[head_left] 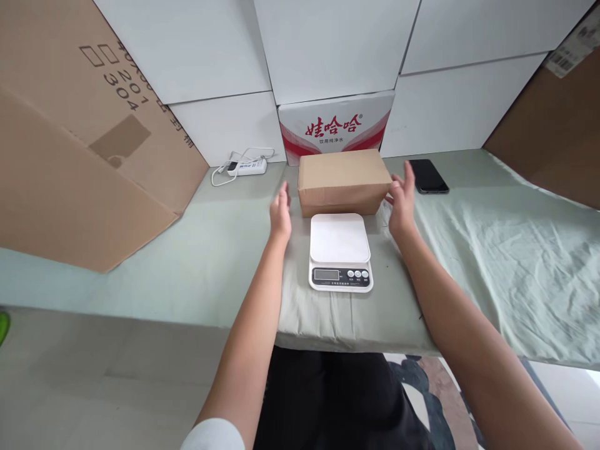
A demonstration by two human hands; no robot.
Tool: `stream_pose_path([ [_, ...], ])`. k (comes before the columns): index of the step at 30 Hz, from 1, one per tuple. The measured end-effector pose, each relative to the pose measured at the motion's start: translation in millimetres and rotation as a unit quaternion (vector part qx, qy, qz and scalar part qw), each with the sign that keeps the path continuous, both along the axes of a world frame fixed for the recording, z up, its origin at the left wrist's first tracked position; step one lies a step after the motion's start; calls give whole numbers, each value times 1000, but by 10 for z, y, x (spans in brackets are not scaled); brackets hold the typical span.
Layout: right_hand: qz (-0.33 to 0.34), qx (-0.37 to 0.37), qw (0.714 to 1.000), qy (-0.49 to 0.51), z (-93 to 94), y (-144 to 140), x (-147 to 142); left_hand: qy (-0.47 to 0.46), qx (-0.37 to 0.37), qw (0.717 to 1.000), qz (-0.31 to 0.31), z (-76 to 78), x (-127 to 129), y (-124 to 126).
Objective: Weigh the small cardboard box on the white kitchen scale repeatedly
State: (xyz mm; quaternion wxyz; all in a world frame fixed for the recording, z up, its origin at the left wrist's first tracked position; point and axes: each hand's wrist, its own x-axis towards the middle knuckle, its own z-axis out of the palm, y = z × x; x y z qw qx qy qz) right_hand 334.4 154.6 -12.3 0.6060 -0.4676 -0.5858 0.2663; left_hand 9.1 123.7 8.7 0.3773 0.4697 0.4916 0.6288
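A closed brown cardboard box (344, 181) sits behind a white digital kitchen scale (340, 240), whose small display looks blank. My left hand (281, 212) is upright, a little apart from the box's left side, with its fingers stretched and nothing held. At the box's right front corner is my right hand (401, 200), fingers extended; it is very near the box, and I cannot tell whether the fingertips touch it. Nothing lies on the scale's platform.
A white and red carton (336, 128) stands behind the box. A white power strip with cable (248, 167) lies at the back left, and a black phone (428, 176) at the right. Large cardboard sheets flank a green cloth (225, 250) covering the table.
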Motion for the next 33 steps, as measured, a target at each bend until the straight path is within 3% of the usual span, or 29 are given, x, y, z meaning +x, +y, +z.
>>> stream_pose_path([
  [4, -84, -77, 987, 114, -60, 79, 235, -25, 2, 998, 60, 64, -239, 39],
  [7, -42, -99, 990, 95, -65, 50, 200, -32, -38, 999, 14, 76, -196, 24],
  [12, 67, -84, 993, 49, -7, -113, -72, -36, -104, 991, -76, 23, 88, -24],
  [16, 94, -58, 992, 56, 40, -172, -150, -26, -79, 989, -123, -37, 162, -34],
  [23, 94, -70, 991, 61, 17, -127, -178, -22, -39, 990, -134, -132, 158, 4],
  [25, 97, -51, 993, 46, 96, -153, -191, -12, -16, 992, -127, -82, 147, -1],
  [28, 92, 26, 995, -17, 377, -328, -177, 6, 47, 994, -103, 106, 91, -129],
  [31, 79, 122, 986, -81, 691, -686, -102, 17, 110, 989, -101, 296, 23, -494],
  [33, 91, 161, 975, -121, 772, -954, -26, 20, 117, 987, -105, 328, 2, -833],
])
